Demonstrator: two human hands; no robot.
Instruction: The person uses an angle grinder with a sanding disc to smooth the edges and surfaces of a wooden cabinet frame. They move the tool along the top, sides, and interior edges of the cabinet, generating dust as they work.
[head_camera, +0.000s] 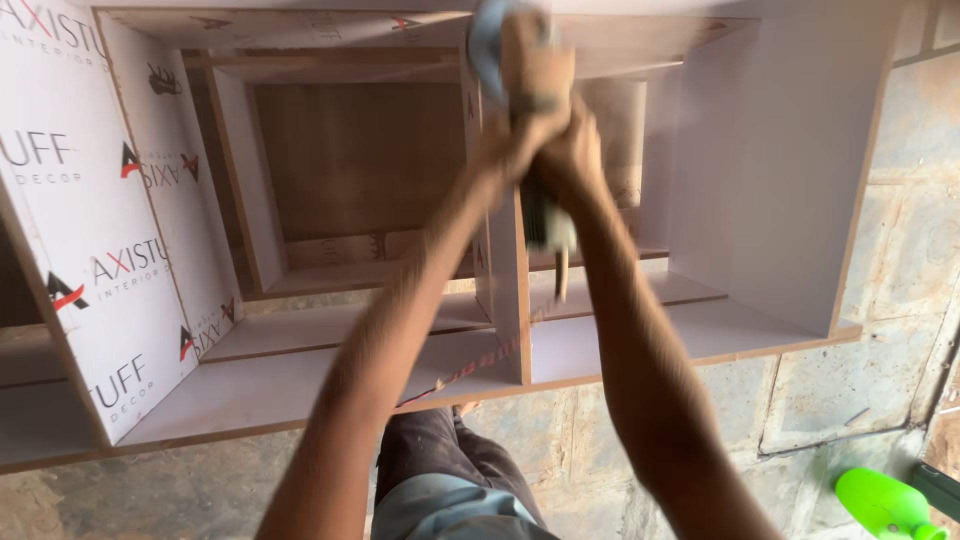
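Tool: blurred power tool with grey-blue head and dark body (535, 120), upper centre; looks heavy, rigid.
Grip: left hand (515, 135) and right hand (572, 150), fingers wrapped around body.
Work: white laminate cabinet divider (510, 300), stiff.

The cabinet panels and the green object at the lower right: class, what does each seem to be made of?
Cabinet panels: probably laminated board; smooth pale faces, brown raw edges showing along the cut sides. Green object: likely plastic; bright, glossy, rounded moulded shape, though partly cut off by the frame.

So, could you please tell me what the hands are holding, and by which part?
Both hands, left hand and right hand, clasp a blurred power tool around its body, against the cabinet divider panel; the exact tool type is unclear.
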